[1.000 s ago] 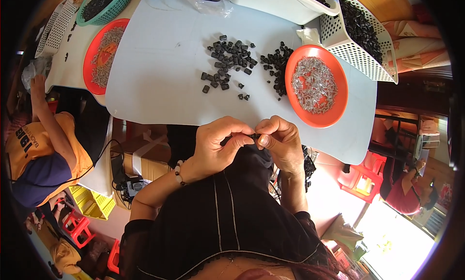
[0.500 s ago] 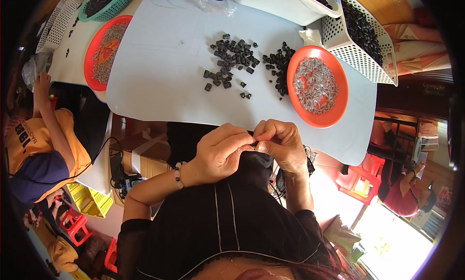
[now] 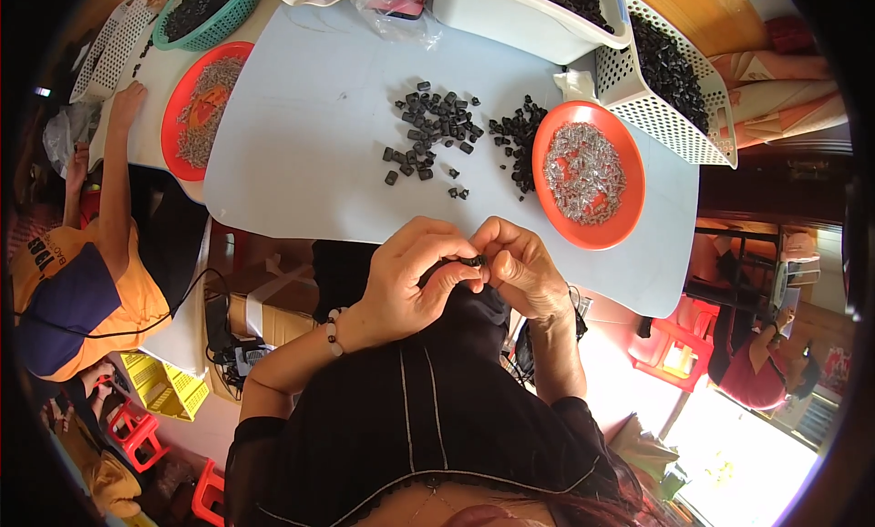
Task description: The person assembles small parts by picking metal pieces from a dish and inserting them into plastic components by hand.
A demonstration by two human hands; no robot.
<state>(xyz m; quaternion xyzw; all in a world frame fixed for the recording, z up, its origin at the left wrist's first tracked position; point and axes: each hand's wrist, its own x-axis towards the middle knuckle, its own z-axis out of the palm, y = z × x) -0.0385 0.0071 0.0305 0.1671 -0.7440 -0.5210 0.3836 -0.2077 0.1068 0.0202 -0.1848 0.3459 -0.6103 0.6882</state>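
A small black plastic part (image 3: 471,262) is pinched between the thumb and index finger of my left hand (image 3: 406,270), just off the table's near edge. My right hand (image 3: 527,273) is closed, its thumb and fingertips pressed together right beside the part's end. Whatever those right fingertips hold is hidden. Beyond my hands, loose black plastic pieces (image 3: 442,121) are scattered on the pale table (image 3: 301,135). A denser heap of smaller black pieces (image 3: 519,135) touches an orange dish (image 3: 597,242), which holds many small shiny metal-looking pieces (image 3: 583,173).
A white bin (image 3: 519,24) and a white perforated basket (image 3: 665,109), both with black pieces, stand at the far right. On the left table are a green basket (image 3: 219,32) and another red-orange dish (image 3: 171,126). A co-worker in orange and navy (image 3: 114,281) sits there.
My fingertips have parted slightly, and the black part now shows in my left pinch. At left, the co-worker's arm has reached forward onto the other table. The view has shifted a little.
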